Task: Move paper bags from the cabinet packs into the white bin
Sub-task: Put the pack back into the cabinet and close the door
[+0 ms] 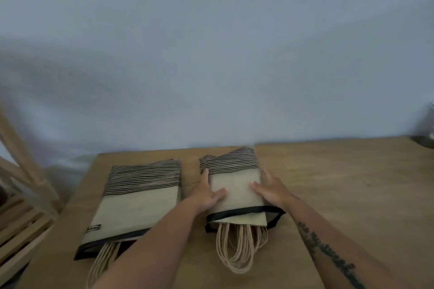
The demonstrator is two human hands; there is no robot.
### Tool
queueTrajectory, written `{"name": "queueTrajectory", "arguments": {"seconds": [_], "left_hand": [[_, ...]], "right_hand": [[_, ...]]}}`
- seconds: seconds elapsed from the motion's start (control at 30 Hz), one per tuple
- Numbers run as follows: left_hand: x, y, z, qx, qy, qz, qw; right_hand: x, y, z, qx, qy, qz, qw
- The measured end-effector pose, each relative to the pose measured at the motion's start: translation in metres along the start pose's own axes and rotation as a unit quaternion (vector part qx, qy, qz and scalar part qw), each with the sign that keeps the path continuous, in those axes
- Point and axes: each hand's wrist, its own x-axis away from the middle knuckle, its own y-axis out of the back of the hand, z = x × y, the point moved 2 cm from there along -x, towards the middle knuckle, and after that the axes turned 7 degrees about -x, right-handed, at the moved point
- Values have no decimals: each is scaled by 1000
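Two flat packs of paper bags lie side by side on a wooden top (340, 183). Each is beige with black stripes at its far end and a black band at its near, open end. Twisted paper handles (237, 246) spill from the right pack (234, 185). My left hand (207, 192) grips its left edge, thumb on top. My right hand (270, 186) holds its right edge, thumb lying across the top. The left pack (138, 199) lies untouched; my left forearm crosses its near corner. The white bin is out of view.
A pale blue-grey wall stands right behind the wooden top. A light wooden slatted frame (21, 195) stands at the far left. A blurred dark object (426, 134) sits at the right edge, on the top's far corner.
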Motion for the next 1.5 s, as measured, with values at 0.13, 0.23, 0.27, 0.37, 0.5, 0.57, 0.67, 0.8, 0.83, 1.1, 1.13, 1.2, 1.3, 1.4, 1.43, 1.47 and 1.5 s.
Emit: {"name": "queueTrajectory", "arguments": {"seconds": [0.13,0.23,0.27,0.37,0.5,0.57,0.67,0.8,0.83,1.1,1.13,1.2,1.3,1.4,1.43,1.47,1.5], "left_hand": [[-9,-20,12,25,24,-10,999],[-12,-25,13,61,6,-29,998],[-13,-26,13,89,-1,-25,996],[-13,-27,11,179,-24,-9,984],[-7,-24,11,265,-50,7,963],[-3,-18,12,267,-64,12,962],[2,-2,17,268,-83,17,960],[14,39,27,258,-117,-26,959],[16,52,32,251,-123,-38,959],[48,156,74,205,-102,-96,969],[51,163,85,196,-87,-104,971],[56,169,106,167,-52,-116,978],[63,158,138,138,-13,-112,984],[66,150,155,163,8,-139,977],[64,149,158,163,15,-154,975],[63,148,160,153,29,-165,974],[60,148,164,144,46,-174,973]], "right_hand": [[-7,-14,-17,-83,-8,-1,996],[-9,-20,-21,-127,-5,-22,992],[-10,-22,-22,-138,-13,-27,990],[-8,-27,-23,-171,-18,-51,984],[0,-33,-11,-232,-14,-84,969],[4,-38,-3,-258,-6,-90,962],[7,-45,13,-276,-2,-83,958],[6,-64,50,-291,24,-66,954],[6,-70,63,-287,34,-60,955],[4,-151,143,-306,60,40,949],[4,-163,147,-296,59,55,952],[4,-186,146,-261,54,86,960],[12,-210,135,-181,63,121,974],[7,-218,117,-135,83,102,982],[2,-219,111,-132,84,99,983],[-2,-218,107,-142,83,101,981],[-1,-217,106,-154,78,101,980]]}}
